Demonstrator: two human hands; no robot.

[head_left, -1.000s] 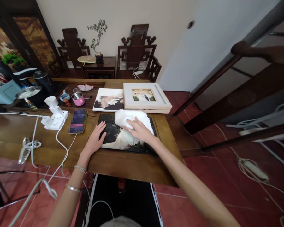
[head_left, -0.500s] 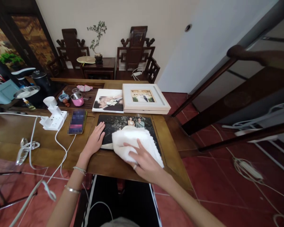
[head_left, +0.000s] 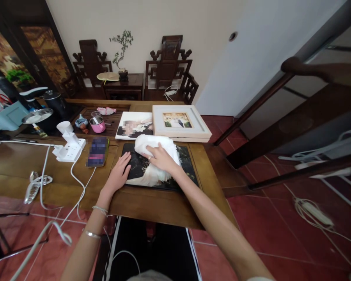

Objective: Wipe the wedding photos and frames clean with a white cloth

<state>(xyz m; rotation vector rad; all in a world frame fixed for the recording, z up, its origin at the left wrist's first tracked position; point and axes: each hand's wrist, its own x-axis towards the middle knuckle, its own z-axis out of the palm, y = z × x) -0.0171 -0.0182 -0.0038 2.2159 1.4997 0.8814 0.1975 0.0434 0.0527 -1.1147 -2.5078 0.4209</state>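
A dark wedding photo panel [head_left: 148, 177] lies flat on the wooden table, showing a pale gown on a black background. Over its upper middle is a white fluffy cloth [head_left: 169, 145], which hides the couple's upper part. My right hand [head_left: 163, 159], with a ring on one finger, presses down on the cloth and holds it; some fingers sink into the pile. My left hand [head_left: 120, 172] rests flat at the panel's left edge, fingers stretched out and holding nothing.
Behind the panel lie a white photo print [head_left: 134, 135] and a pale framed photo [head_left: 203, 128]. To the left are a phone [head_left: 98, 152], a white power strip [head_left: 71, 151] with trailing cables, a pink cup [head_left: 98, 125] and a clear hair claw [head_left: 32, 191]. A wooden chair [head_left: 251, 148] stands right.
My right hand has slid the cloth up and left across the panel, uncovering the gown and lower right and covering the couple. My left hand stays at the panel's left edge.
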